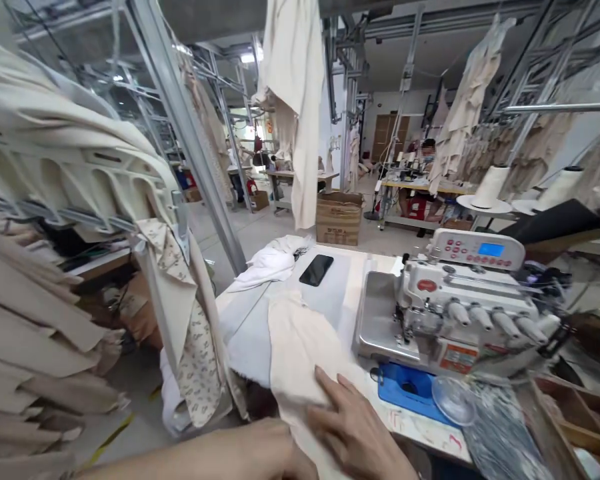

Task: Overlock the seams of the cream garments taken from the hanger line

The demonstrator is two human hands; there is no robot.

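A cream fabric piece [300,337] lies along the front of the sewing table and runs down over its near edge. My right hand [353,427] rests on this fabric, its fingers spread and lying over the cloth, somewhat blurred. Low in the view, my left hand [285,453] is at the fabric's lower part; its fingers are hidden or smeared. An overlock sewing machine [460,293] with a small blue display stands to the right of the fabric. Beyond the cloth, a black phone [317,270] lies on the grey table cover.
White cloth [273,263] is bunched at the table's far left. Garment pieces hang from a rail rack [80,180] on the left. A blue tray [410,387], a clear round dish [454,399] and a wooden box [575,413] are at right. A cardboard box [338,220] stands behind.
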